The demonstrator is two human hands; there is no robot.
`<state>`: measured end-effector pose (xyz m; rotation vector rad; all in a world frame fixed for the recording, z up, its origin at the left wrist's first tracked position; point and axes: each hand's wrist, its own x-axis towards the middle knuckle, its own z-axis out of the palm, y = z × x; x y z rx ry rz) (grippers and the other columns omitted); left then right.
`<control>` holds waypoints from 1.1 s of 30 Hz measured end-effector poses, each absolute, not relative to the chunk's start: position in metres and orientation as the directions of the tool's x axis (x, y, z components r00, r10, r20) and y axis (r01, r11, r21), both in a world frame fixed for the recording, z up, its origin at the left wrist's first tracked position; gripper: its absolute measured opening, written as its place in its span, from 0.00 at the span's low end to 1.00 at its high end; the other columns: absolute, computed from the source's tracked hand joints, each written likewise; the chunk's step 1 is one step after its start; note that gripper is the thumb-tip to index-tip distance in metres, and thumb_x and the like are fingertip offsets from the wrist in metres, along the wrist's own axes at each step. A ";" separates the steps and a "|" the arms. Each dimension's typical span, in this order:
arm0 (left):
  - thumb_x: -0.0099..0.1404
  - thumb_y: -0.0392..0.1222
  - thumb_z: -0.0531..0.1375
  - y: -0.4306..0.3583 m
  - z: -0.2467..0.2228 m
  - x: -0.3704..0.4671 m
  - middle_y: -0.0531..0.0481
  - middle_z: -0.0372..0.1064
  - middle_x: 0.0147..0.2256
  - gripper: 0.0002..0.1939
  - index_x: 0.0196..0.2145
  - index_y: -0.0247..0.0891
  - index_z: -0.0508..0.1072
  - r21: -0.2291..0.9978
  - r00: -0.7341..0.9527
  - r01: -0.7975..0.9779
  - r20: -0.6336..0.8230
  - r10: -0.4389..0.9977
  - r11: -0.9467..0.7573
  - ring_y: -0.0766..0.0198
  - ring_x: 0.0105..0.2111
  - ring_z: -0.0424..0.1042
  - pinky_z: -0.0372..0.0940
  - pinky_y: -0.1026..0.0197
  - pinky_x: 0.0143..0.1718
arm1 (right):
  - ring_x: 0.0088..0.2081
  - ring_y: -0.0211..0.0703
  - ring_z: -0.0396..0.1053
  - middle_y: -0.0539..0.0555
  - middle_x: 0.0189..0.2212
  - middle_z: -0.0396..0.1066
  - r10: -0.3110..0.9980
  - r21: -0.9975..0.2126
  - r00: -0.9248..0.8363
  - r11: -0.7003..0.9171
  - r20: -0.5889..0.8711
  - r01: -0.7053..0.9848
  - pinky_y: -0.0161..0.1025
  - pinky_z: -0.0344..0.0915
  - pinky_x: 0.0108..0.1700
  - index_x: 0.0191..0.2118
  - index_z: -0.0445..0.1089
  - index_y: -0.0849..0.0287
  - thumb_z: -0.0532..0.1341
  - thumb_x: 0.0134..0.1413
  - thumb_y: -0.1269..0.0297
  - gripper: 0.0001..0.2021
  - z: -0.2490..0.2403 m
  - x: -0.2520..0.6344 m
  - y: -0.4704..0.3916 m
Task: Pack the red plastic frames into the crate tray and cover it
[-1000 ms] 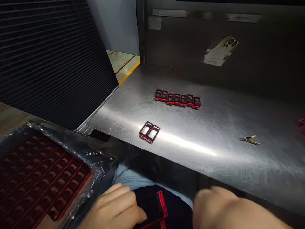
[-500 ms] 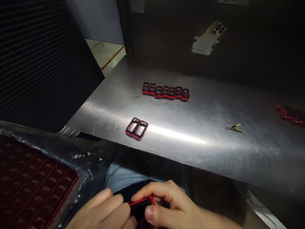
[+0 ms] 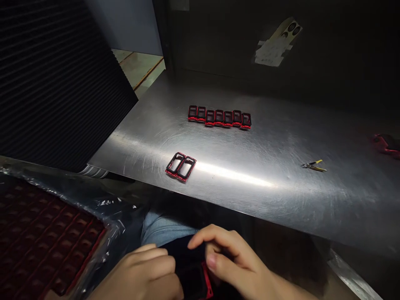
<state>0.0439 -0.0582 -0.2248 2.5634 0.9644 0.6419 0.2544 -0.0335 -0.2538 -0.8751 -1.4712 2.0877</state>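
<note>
Low in the view, above my lap, a red-and-black rectangular frame (image 3: 208,283), resembling a phone case, is between my hands. My left hand (image 3: 143,271) has its fingers curled over the frame's left end, which they hide. At its upper right edge is the thumb of my right hand (image 3: 237,260), with the index finger lifted off and the other fingers bent, partly out of sight. Two similar frames with see-through middles (image 3: 181,166) lie side by side near the table's front edge. Farther back, a row of several more frames (image 3: 219,117) sits on the metal.
Yellow-handled cutters (image 3: 314,165) lie right on the metal table (image 3: 265,146). Dark red pieces (image 3: 387,143) rest at the far right. On the left stand a ribbed black panel (image 3: 56,83) and, lower, a plastic-lined tray of red-black parts (image 3: 46,237). A phone-shaped cutout (image 3: 278,41) is taped to the wall.
My right index finger has lifted off the frame and straightened. The frame has shifted slightly down and right, with more of its red right edge showing. The camera view has moved a little.
</note>
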 end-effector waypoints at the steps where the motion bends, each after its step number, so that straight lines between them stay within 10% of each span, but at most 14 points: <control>1: 0.73 0.36 0.42 -0.059 -0.228 0.043 0.61 0.57 0.16 0.21 0.23 0.42 0.62 0.463 0.655 0.530 0.308 0.689 -0.711 0.71 0.15 0.56 0.50 0.65 0.19 | 0.21 0.31 0.52 0.44 0.19 0.56 0.655 -0.951 -0.723 -0.311 -0.218 0.005 0.31 0.51 0.24 0.45 0.73 0.63 0.57 0.60 0.48 0.22 -0.253 0.257 -0.033; 10: 0.46 0.35 0.69 -0.071 -0.250 0.039 0.66 0.48 0.15 0.19 0.19 0.41 0.59 0.688 0.672 0.506 0.065 0.738 -0.521 0.75 0.13 0.52 0.44 0.67 0.15 | 0.16 0.26 0.51 0.41 0.15 0.56 0.478 -0.899 -0.820 -0.426 -0.315 0.097 0.26 0.47 0.19 0.33 0.75 0.65 0.64 0.48 0.69 0.06 -0.258 0.256 -0.032; 33: 0.45 0.25 0.56 -0.077 -0.260 0.047 0.64 0.48 0.15 0.11 0.18 0.40 0.63 0.800 0.689 0.451 -0.030 0.724 -0.395 0.75 0.13 0.49 0.47 0.68 0.16 | 0.14 0.23 0.50 0.37 0.12 0.55 0.253 -0.854 -0.918 -0.499 -0.307 0.148 0.20 0.48 0.15 0.24 0.66 0.63 0.64 0.42 0.77 0.06 -0.272 0.251 -0.025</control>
